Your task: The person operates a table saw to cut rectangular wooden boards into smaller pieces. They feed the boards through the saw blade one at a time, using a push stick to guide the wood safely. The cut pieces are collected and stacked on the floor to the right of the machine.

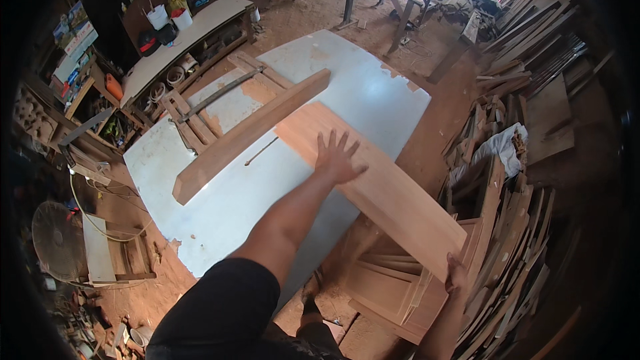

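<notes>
A wide, flat wooden board (393, 193) lies partly on the pale blue-white worktable (233, 227) and juts past its right edge. My left hand (339, 160) rests flat on the board's upper face with the fingers spread. At the board's overhanging near right end, my right hand (457, 273) grips the edge, its fingers partly hidden under the wood. Left of the board, a thick wooden beam (253, 135) lies slantwise on the table. Between them is a thin dark rod-like tool (260, 151). Behind the beam sits a bar clamp (220, 97) by some wooden pieces (190, 120).
Stacked planks and offcuts (507, 240) crowd the right side, with a white sack (503, 150) among them. Wooden panels (380, 287) lean below the board's overhang. A long bench (200, 30) with buckets stands back left. A round fan (59, 240) is at the left.
</notes>
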Demonstrator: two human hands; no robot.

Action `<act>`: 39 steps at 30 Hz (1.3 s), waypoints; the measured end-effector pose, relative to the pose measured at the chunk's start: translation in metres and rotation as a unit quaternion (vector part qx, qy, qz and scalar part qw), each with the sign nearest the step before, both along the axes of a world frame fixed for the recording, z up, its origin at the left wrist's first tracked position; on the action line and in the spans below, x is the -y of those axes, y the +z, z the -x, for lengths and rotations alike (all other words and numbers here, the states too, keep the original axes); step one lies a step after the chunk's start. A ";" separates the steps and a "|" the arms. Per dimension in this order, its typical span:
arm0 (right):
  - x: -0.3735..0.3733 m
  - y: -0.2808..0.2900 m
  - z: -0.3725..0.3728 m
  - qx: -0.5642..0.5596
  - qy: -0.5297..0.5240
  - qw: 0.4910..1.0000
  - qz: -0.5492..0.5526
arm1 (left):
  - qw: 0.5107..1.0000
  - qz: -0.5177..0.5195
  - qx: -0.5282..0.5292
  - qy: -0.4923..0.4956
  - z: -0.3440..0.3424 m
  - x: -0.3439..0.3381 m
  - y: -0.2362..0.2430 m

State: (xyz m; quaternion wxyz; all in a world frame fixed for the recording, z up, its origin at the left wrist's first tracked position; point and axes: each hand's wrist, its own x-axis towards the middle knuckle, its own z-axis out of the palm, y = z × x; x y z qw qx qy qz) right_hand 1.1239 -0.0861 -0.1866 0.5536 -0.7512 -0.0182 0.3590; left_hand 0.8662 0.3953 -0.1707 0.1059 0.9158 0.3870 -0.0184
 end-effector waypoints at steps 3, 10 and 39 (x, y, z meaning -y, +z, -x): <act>0.035 0.007 0.024 -0.038 -0.014 0.999 -0.023 | 1.000 -0.002 0.007 -0.015 0.027 0.055 0.008; 0.098 0.004 0.136 0.200 -0.311 0.921 -0.126 | 0.967 -0.013 0.251 0.041 0.153 0.180 0.046; 0.141 0.006 0.227 -0.119 -0.040 0.927 -0.353 | 1.000 0.000 0.005 0.016 0.261 0.104 0.038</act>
